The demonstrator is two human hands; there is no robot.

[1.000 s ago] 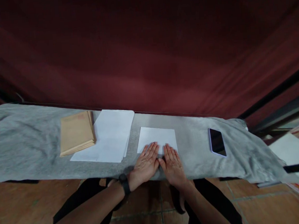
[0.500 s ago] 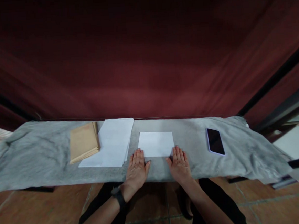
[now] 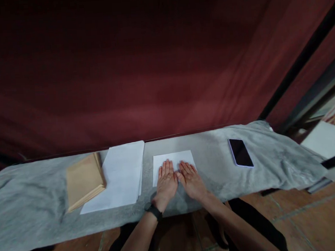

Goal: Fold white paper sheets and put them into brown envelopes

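Observation:
A small white sheet of paper (image 3: pixel 172 156) lies flat on the grey cloth, its near part covered by my hands. My left hand (image 3: pixel 166 179) rests palm down on it, fingers stretched out, with a dark watch at the wrist. Beside it my right hand (image 3: pixel 190 179) also lies flat on the paper, fingers extended, its thumb close to the left one. Neither hand grips anything. To the left is a stack of larger white paper sheets (image 3: pixel 122 175), partly under a pile of brown envelopes (image 3: pixel 83 180).
A phone (image 3: pixel 240 152) with a purple edge lies on the right of the grey cloth (image 3: pixel 218 179) that covers the narrow table. Behind it rises a dark red surface (image 3: pixel 152 84). White boards (image 3: pixel 328 140) stand at the far right, above the tiled floor (image 3: pixel 314 222).
Both hands have moved inward from the small sheet's near corners onto its surface, now side by side. The camera view has tilted slightly.

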